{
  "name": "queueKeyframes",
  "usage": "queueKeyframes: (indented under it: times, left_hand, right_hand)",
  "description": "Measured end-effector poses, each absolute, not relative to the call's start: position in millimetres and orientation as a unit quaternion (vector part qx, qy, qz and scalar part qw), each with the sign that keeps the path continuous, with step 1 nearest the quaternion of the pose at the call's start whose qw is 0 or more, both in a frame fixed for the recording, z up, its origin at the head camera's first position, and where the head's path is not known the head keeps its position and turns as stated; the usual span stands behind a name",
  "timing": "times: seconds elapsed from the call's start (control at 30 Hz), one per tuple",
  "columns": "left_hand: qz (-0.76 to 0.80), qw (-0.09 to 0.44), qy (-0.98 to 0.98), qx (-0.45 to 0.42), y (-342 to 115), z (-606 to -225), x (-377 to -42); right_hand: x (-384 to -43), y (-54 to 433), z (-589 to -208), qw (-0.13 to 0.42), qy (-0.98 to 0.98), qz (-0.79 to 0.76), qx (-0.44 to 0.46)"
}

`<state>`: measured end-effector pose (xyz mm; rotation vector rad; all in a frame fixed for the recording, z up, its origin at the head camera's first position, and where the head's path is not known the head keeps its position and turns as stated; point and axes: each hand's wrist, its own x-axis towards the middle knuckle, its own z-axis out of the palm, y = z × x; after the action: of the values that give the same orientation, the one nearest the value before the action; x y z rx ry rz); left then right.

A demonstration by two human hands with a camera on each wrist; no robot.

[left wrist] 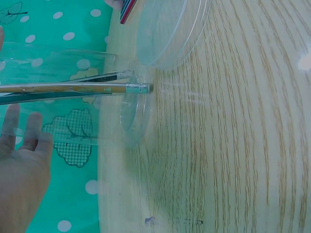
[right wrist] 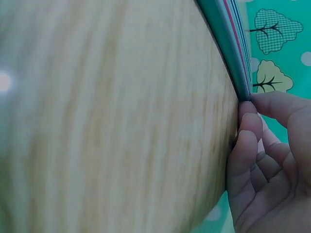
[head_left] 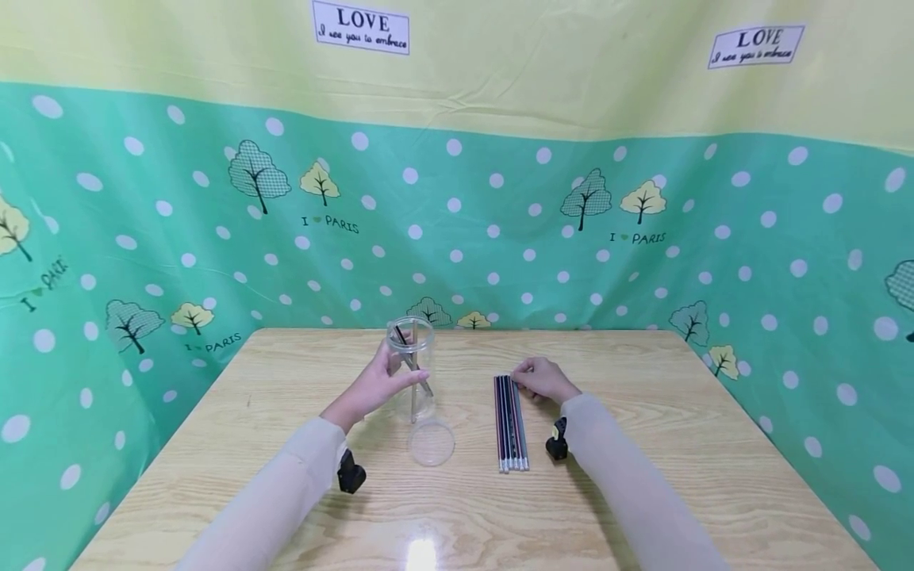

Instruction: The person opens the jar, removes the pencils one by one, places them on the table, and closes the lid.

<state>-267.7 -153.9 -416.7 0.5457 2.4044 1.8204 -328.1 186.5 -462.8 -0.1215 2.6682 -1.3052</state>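
My left hand grips a clear plastic jar around its upper part, thumb across the near side. The jar stands upright and open-topped, with a few pencils leaning inside; one in the left wrist view is a wood-toned pencil with a metal band at its eraser end. On the right, a row of dark striped pencils lies side by side, eraser ends toward me. Thumb and forefinger of my right hand pinch the far end of the row's right-hand pencil.
A round clear lid lies on the wooden table, just in front of the jar and left of the pencil row. Behind the table hangs a green and yellow patterned cloth. Small black cameras are strapped to both wrists.
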Motion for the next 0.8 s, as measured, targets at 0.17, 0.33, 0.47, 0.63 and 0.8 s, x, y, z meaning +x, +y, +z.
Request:
queueKeyframes:
  times: [0.17, 0.33, 0.47, 0.63, 0.8]
  left_hand:
    - [0.595, 0.04, 0.783, 0.177, -153.7, -416.0, -267.6]
    - [0.595, 0.039, 0.784, 0.175, -153.6, -415.6, -267.4]
    - [0.595, 0.037, 0.783, 0.177, -153.6, -416.1, -267.8]
    - [0.597, 0.038, 0.781, 0.181, -153.7, -416.4, -268.1]
    - [0.596, 0.036, 0.781, 0.182, -153.6, -416.1, -268.2]
  right_hand:
    - [-325.7, 186.5, -461.5, 0.083, 0.89, -0.447, -0.045]
    - [-325.3, 187.7, -460.5, 0.1, 0.875, -0.47, -0.051]
    - [-326.3, 188.7, -460.0, 0.117, 0.863, -0.488, -0.053]
    - [-329.7, 190.5, -462.6, 0.118, 0.863, -0.489, -0.046]
    - [-328.6, 190.8, -458.1, 0.122, 0.864, -0.486, -0.039]
